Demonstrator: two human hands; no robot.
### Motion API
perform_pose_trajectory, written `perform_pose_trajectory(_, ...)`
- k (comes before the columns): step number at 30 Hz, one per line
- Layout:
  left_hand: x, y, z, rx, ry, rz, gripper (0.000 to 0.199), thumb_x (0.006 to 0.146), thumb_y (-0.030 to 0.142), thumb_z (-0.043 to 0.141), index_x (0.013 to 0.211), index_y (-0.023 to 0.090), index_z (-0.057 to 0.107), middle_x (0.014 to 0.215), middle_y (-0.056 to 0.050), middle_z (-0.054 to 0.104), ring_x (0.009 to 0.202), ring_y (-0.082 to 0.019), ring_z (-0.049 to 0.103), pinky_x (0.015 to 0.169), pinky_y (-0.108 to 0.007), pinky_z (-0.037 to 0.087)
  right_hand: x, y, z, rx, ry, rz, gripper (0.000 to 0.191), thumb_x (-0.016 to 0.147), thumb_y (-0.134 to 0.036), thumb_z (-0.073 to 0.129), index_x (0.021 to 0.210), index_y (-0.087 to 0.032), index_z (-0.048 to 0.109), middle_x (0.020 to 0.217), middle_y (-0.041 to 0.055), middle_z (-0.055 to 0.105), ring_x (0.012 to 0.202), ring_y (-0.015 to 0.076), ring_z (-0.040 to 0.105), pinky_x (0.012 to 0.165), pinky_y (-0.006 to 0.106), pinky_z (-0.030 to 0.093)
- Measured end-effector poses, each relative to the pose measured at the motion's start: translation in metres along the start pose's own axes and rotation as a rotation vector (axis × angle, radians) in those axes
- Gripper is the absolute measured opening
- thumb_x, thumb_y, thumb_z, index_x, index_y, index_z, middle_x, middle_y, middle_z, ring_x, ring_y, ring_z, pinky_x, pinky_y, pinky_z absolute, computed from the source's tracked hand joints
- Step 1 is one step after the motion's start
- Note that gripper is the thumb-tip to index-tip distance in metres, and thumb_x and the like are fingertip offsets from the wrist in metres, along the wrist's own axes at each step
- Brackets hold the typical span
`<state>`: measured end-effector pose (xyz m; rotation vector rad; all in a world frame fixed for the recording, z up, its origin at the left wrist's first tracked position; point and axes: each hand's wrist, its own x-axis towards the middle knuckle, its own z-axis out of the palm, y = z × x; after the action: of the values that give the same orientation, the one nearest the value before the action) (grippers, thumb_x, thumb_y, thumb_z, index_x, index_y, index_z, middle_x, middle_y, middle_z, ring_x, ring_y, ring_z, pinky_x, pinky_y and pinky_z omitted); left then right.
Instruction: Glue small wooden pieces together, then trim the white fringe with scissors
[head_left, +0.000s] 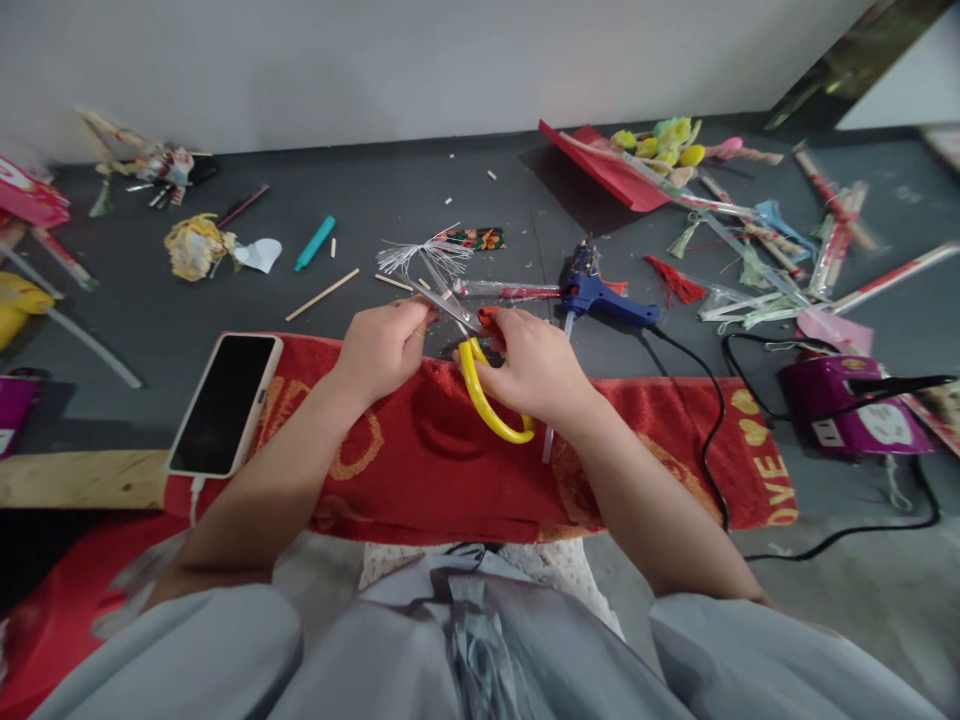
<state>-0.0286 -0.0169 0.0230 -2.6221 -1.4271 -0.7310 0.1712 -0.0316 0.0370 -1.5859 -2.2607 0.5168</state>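
Scissors with yellow handles (476, 385) are in my right hand (536, 365), which is closed around them near the pivot. Their metal blades point up and left, slightly parted. A small orange-red piece (487, 316) shows at my right fingertips. My left hand (386, 345) is pinched closed beside the blades; what its fingers hold is too small to make out. Just beyond the blades lies a bundle of thin white strands (424, 257), next to a flowered strip (476, 239). Both hands are above the far edge of a red towel (450, 480).
A blue glue gun (611, 300) with a black cord lies right of my hands. A phone (225, 405) rests on the towel's left end. Farther out are a teal stick (315, 243), a wooden stick (322, 294), a red tassel (675, 280), red paper (600, 165) and a purple box (851, 405).
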Motion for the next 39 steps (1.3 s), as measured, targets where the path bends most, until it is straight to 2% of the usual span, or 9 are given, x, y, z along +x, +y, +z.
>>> perform_pose_trajectory(7, -0.001, 0.001, 0.001, -0.016, -0.027, -0.031, 0.024, 0.091, 0.020, 0.039, 0.081, 0.017, 0.061, 0.071, -0.004, 0.067, 0.063, -0.016, 0.059, 0.058, -0.027, 0.037, -0.001, -0.004, -0.004, -0.042, -0.037, 0.039, 0.032, 0.079, -0.048, 0.053, 0.080, -0.016, 0.055, 0.076, 0.0095, 0.062, 0.067, 0.0199, 0.052, 0.064, 0.032, 0.036)
perform_pose_trajectory(10, 0.000, -0.001, 0.002, -0.055, -0.051, -0.056, 0.024, 0.091, 0.021, 0.039, 0.081, 0.018, 0.060, 0.071, -0.004, 0.066, 0.063, -0.015, 0.058, 0.059, -0.027, 0.038, -0.001, -0.003, -0.002, -0.060, -0.036, 0.033, 0.033, 0.081, -0.048, 0.050, 0.082, -0.016, 0.055, 0.078, 0.0112, 0.063, 0.068, 0.0215, 0.055, 0.065, 0.033, 0.038)
perform_pose_trajectory(14, 0.004, -0.003, 0.001, -0.160, -0.034, -0.066, 0.025, 0.092, 0.024, 0.041, 0.074, 0.018, 0.058, 0.064, -0.002, 0.062, 0.060, -0.014, 0.056, 0.059, -0.026, 0.039, 0.001, 0.000, 0.003, -0.062, 0.009, -0.007, 0.036, 0.081, -0.048, 0.051, 0.089, -0.013, 0.056, 0.089, 0.0154, 0.066, 0.081, 0.0268, 0.060, 0.073, 0.036, 0.043)
perform_pose_trajectory(18, 0.008, -0.003, -0.004, -0.317, -0.047, -0.082, 0.035, 0.095, 0.031, 0.039, 0.067, 0.017, 0.057, 0.062, -0.002, 0.061, 0.057, -0.012, 0.055, 0.058, -0.025, 0.040, 0.001, 0.003, 0.005, -0.026, 0.058, -0.066, 0.043, 0.081, -0.053, 0.050, 0.094, -0.013, 0.056, 0.092, 0.0147, 0.066, 0.085, 0.0278, 0.061, 0.079, 0.038, 0.046)
perform_pose_trajectory(21, 0.009, -0.002, -0.008, -0.412, -0.076, -0.103, 0.043, 0.097, 0.038, 0.037, 0.066, 0.017, 0.058, 0.062, -0.002, 0.061, 0.058, -0.011, 0.056, 0.058, -0.024, 0.041, 0.000, 0.004, 0.005, -0.018, 0.096, -0.097, 0.050, 0.081, -0.059, 0.048, 0.097, -0.012, 0.057, 0.095, 0.0161, 0.066, 0.090, 0.0293, 0.061, 0.083, 0.040, 0.047)
perform_pose_trajectory(26, 0.008, -0.001, -0.013, -0.464, -0.105, -0.116, 0.045, 0.097, 0.043, 0.038, 0.068, 0.017, 0.060, 0.060, -0.002, 0.057, 0.055, -0.011, 0.054, 0.057, -0.025, 0.042, -0.002, 0.004, 0.004, -0.001, 0.143, -0.128, 0.052, 0.082, -0.063, 0.045, 0.095, -0.014, 0.056, 0.097, 0.0166, 0.065, 0.092, 0.0299, 0.060, 0.085, 0.042, 0.047)
perform_pose_trajectory(33, 0.009, 0.001, -0.013, -0.434, -0.109, -0.126, 0.050, 0.097, 0.046, 0.037, 0.063, 0.017, 0.058, 0.059, -0.003, 0.060, 0.055, -0.012, 0.055, 0.056, -0.025, 0.043, -0.002, 0.003, 0.003, 0.007, 0.094, -0.115, 0.046, 0.082, -0.060, 0.046, 0.091, -0.016, 0.055, 0.091, 0.0150, 0.065, 0.083, 0.0276, 0.059, 0.078, 0.040, 0.046)
perform_pose_trajectory(39, 0.009, 0.001, -0.015, -0.386, -0.121, -0.118, 0.045, 0.096, 0.040, 0.037, 0.065, 0.017, 0.057, 0.058, -0.002, 0.057, 0.055, -0.011, 0.054, 0.056, -0.024, 0.041, -0.002, 0.002, 0.000, 0.024, 0.069, -0.066, 0.036, 0.077, -0.048, 0.053, 0.091, -0.015, 0.058, 0.083, 0.0114, 0.065, 0.075, 0.0235, 0.057, 0.069, 0.035, 0.043)
